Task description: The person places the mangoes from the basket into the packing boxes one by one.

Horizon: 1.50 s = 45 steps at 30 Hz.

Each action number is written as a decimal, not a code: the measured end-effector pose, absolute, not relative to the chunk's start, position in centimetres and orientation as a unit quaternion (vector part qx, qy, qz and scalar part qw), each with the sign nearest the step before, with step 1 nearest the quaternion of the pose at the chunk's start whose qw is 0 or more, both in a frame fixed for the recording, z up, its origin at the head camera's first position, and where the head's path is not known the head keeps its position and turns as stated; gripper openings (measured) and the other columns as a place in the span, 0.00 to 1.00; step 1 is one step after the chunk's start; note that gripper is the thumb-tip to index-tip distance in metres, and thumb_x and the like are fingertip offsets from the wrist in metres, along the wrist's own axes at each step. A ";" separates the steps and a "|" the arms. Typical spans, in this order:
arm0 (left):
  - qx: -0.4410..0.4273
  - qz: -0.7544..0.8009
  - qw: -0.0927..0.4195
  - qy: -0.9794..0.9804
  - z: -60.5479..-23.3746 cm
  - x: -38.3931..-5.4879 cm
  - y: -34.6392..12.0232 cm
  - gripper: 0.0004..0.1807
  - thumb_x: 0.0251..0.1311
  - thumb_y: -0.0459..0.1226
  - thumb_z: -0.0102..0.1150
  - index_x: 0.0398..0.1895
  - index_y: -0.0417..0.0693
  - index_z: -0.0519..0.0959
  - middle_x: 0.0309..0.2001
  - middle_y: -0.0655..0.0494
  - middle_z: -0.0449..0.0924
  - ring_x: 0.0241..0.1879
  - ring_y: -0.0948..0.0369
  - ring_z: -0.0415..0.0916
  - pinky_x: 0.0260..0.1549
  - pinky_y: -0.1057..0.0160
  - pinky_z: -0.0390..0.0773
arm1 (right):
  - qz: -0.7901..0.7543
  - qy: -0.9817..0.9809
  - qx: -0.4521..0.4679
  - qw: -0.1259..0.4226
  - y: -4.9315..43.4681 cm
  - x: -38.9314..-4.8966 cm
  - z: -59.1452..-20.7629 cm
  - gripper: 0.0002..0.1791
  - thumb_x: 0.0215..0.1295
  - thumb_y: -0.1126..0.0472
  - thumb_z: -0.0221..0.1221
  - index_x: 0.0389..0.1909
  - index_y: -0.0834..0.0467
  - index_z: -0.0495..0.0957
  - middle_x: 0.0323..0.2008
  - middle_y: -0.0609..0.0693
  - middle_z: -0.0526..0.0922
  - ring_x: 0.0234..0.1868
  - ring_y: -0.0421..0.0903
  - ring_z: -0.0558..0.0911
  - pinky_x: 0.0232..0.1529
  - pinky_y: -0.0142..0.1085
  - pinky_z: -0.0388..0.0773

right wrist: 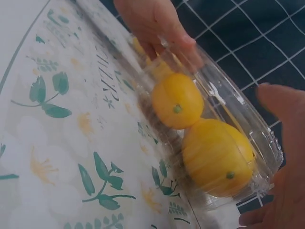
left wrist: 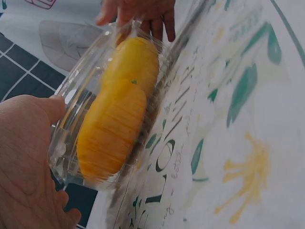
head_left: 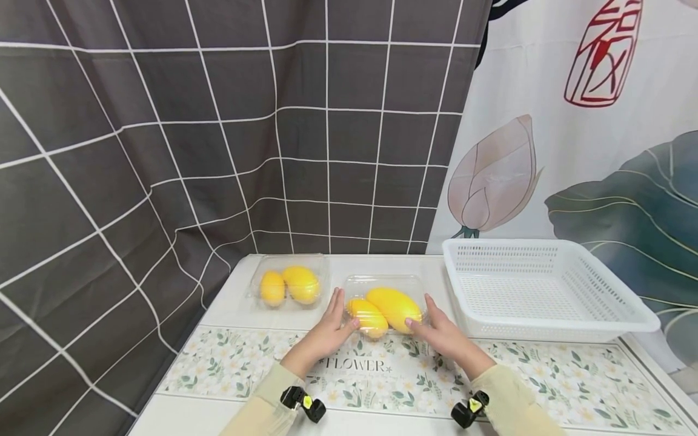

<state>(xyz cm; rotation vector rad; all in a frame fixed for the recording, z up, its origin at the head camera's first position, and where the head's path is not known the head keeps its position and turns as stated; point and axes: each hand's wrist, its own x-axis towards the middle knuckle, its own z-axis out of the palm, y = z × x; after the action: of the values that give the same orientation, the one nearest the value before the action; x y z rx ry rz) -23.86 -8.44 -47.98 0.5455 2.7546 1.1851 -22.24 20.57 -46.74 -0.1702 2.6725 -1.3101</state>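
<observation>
A clear plastic box [head_left: 384, 280] with two yellow oval fruits [head_left: 395, 307] inside lies between my hands. In the left wrist view its ridged clear wall [left wrist: 71, 102] shows beside the fruits. My left hand [head_left: 326, 332] grips the box's left end, thumb on the upper edge and fingers at the side. At the right end is my right hand [head_left: 443, 334], its fingers extended along the side. In the right wrist view the right thumb [right wrist: 272, 95] stands a little apart from the box edge. Whether the box fully rests on the table cannot be told.
Another clear box [head_left: 289, 261] with two yellow fruits [head_left: 302, 284] stands at the back left. A white perforated plastic basket [head_left: 509, 290] is at the right. The white table [head_left: 229, 300] has a flower-printed band across it, and hanging cloths [head_left: 349, 142] stand behind.
</observation>
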 end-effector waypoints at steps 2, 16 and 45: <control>0.176 0.386 0.043 0.905 -48.0 -23.9 -8.5 0.47 0.75 0.57 0.44 0.82 0.44 0.34 0.81 0.43 0.25 0.80 0.43 0.35 0.74 0.37 0.48 | -0.457 0.884 -0.058 0.079 20.6 -22.5 -46.8 0.50 0.76 0.34 0.43 0.81 0.63 0.34 0.79 0.69 0.42 0.78 0.69 0.44 0.74 0.67 0.41; 0.114 0.433 0.026 0.894 -49.5 -24.8 -8.4 0.45 0.77 0.58 0.37 0.82 0.45 0.33 0.82 0.45 0.28 0.80 0.44 0.34 0.75 0.38 0.44 | -0.430 0.901 -0.007 0.047 21.1 -23.7 -48.6 0.36 0.80 0.39 0.25 0.83 0.50 0.36 0.80 0.64 0.36 0.80 0.65 0.37 0.74 0.67 0.36; 0.096 0.437 0.024 0.894 -50.6 -24.4 -7.5 0.32 0.81 0.48 0.19 0.82 0.46 0.41 0.82 0.47 0.28 0.80 0.42 0.32 0.75 0.36 0.42 | -0.343 0.939 0.026 -0.011 19.3 -23.2 -50.9 0.40 0.78 0.44 0.15 0.79 0.64 0.51 0.78 0.69 0.47 0.79 0.69 0.36 0.75 0.62 0.25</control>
<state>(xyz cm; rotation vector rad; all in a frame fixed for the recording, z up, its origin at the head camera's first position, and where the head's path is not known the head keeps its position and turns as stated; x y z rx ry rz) -24.40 -7.53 -50.58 0.2971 2.7668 1.3526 -23.22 19.32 -50.92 0.0822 2.9705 -1.0846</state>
